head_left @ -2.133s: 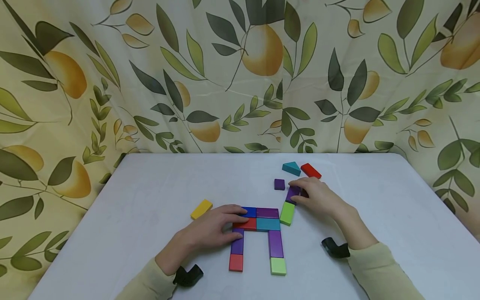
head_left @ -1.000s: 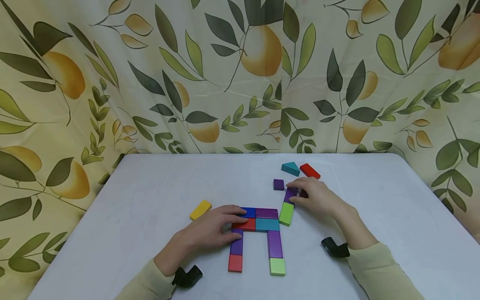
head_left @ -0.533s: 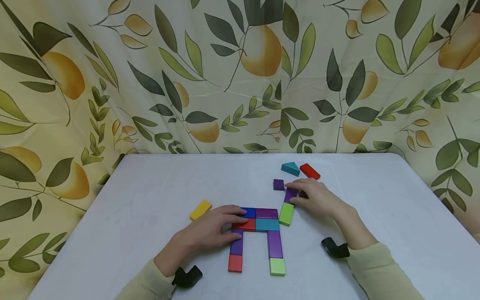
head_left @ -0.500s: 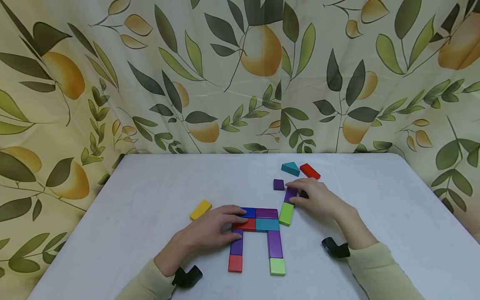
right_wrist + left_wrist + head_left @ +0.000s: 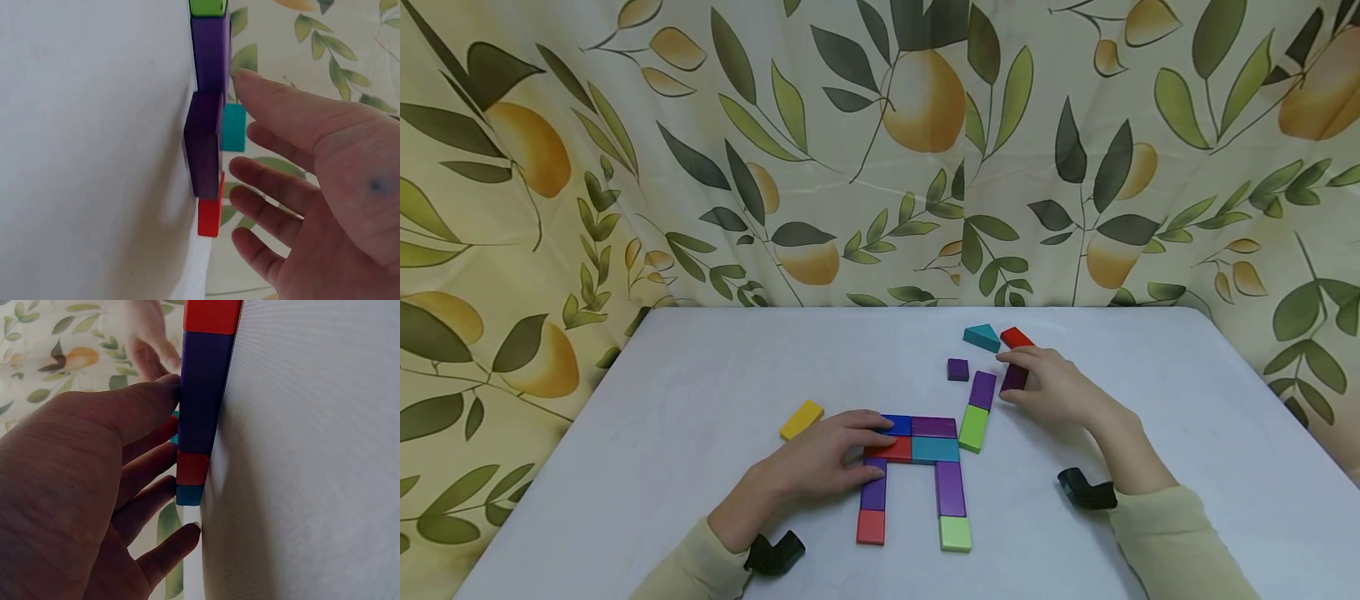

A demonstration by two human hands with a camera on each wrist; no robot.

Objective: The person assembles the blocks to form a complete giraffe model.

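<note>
My left hand (image 5: 823, 450) rests its fingertips on a blue block (image 5: 897, 425), a red block (image 5: 891, 449) and a violet block (image 5: 874, 493) at the left of a flat figure made of blocks. In the left wrist view, its fingers (image 5: 147, 478) are spread along the blocks. My right hand (image 5: 1060, 385) hovers beside a dark purple block (image 5: 1014, 378), fingers apart; in the right wrist view a gap shows between fingertips and that block. Just left of it, a purple block (image 5: 982, 391) stands end to end with a lime block (image 5: 973, 429) that touches the figure's upper right corner.
A teal triangular block (image 5: 982, 337), a red block (image 5: 1017, 337) and a small purple cube (image 5: 957, 370) lie toward the back. Behind my left hand sits a yellow block (image 5: 802, 418). A patterned curtain (image 5: 850, 167) hangs behind the white table (image 5: 715, 358).
My right hand has let go of the purple block above the lime one and shifted right, to the dark purple block. The left hand has stayed in place.
</note>
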